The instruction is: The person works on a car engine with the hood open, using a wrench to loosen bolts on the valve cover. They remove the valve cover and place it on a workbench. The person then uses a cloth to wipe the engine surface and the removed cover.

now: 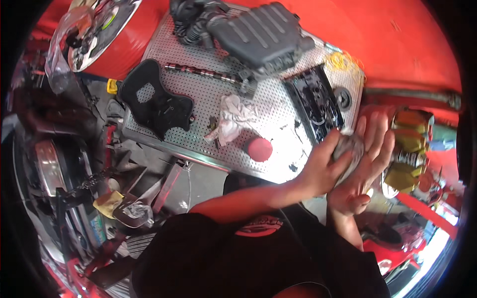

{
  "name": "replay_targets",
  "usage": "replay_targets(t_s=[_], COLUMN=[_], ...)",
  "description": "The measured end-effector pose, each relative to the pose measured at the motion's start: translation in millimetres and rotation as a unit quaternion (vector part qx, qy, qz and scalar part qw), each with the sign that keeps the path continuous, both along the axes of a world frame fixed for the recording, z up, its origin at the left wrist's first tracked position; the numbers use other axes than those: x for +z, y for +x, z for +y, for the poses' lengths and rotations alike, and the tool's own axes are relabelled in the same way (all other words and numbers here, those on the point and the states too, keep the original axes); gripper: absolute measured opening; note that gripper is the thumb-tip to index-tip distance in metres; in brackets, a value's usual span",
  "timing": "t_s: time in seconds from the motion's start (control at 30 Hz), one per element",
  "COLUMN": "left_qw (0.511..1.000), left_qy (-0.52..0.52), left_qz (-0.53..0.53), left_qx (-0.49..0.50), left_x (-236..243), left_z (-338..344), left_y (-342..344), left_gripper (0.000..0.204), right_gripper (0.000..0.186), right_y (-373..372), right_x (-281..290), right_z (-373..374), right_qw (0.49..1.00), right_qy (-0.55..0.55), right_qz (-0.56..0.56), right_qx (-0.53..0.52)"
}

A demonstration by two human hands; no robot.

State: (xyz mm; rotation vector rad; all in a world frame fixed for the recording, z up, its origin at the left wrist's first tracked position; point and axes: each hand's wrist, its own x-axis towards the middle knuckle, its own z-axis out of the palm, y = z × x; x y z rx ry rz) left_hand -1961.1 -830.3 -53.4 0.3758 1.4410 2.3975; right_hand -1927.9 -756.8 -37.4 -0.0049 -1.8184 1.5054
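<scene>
At the right of the head view, my left hand (320, 169) grips a crumpled grey rag (350, 149) and presses it to the palm of my right hand (370, 171). The right hand is turned palm up with its fingers stretched out, not closed round the rag. Both hands are raised beyond the right front corner of a perforated metal table (198, 129). Nearest to them on the table is a glossy black engine cover (318, 102). A red round lid or can (260, 149) and a whitish cloth (236, 116) sit left of the hands.
A camshaft (201, 73), a black plastic cover (154, 102) and a ribbed black engine part (263, 37) rest on the table. Yellow cord (340, 60) and a black ring (343, 98) are at its right. A red drum (134, 42) stands left; yellow containers (410, 141) stand right.
</scene>
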Motion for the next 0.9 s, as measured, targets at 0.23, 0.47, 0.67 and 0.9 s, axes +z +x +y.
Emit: replay_targets(t_s=[0.23, 0.47, 0.67, 0.9], left_qw=[0.964, 0.908, 0.909, 0.801], left_qy=[-0.140, -0.141, -0.311, -0.080], left_qz=[0.224, 0.394, 0.278, 0.436], left_qx=[-0.011, 0.014, 0.000, -0.403], left_x=[67, 50, 62, -60], left_z=[86, 200, 276, 180], left_y=[59, 133, 113, 168], left_gripper=[0.027, 0.026, 0.030, 0.026], right_gripper=[0.129, 0.114, 0.108, 0.055], right_y=[36, 133, 220, 295], right_x=[75, 65, 45, -78], right_z=[106, 200, 235, 168], right_qw=[0.880, 0.870, 0.767, 0.796], right_qy=[-0.374, -0.469, -0.601, -0.583], right_qz=[0.255, 0.149, 0.201, -0.118], right_qx=[0.143, -0.021, 0.102, -0.115])
